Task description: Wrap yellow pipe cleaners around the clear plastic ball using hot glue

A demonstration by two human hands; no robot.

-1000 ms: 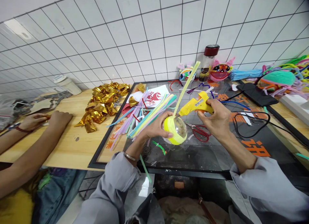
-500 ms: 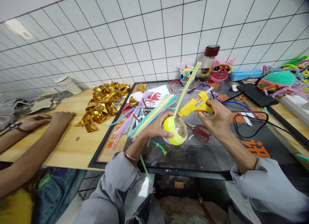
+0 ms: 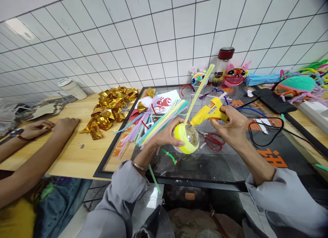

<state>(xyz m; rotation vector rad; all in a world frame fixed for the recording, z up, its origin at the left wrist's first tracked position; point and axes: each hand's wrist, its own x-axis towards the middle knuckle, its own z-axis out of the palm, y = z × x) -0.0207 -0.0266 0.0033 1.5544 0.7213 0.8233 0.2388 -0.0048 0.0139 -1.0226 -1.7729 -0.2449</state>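
My left hand (image 3: 169,135) is wrapped round a clear, rounded jar (image 3: 194,135) banded with yellow pipe cleaners (image 3: 182,137). One pale yellow pipe cleaner (image 3: 199,92) sticks up from the band, slanting to the right. In my right hand (image 3: 232,123) is a yellow hot glue gun (image 3: 208,112), its nozzle close against the rim of the jar beside the upright pipe cleaner. Whether the nozzle touches cannot be made out. Red-handled scissors (image 3: 214,142) lie on the board just below the glue gun, their blades partly behind the jar.
A bundle of pastel pipe cleaners (image 3: 160,123) lies left of the jar. Gold foil pieces (image 3: 107,108) are heaped farther left, near another person's hands (image 3: 64,125). Behind stand a bottle (image 3: 221,67) and a pink mask-like craft (image 3: 235,75). A black cable (image 3: 266,139) loops at right beside a phone (image 3: 274,99).
Almost nothing differs. The glue gun and my right hand have shifted very slightly; its nozzle stays by the jar's rim, and my left hand keeps its hold.
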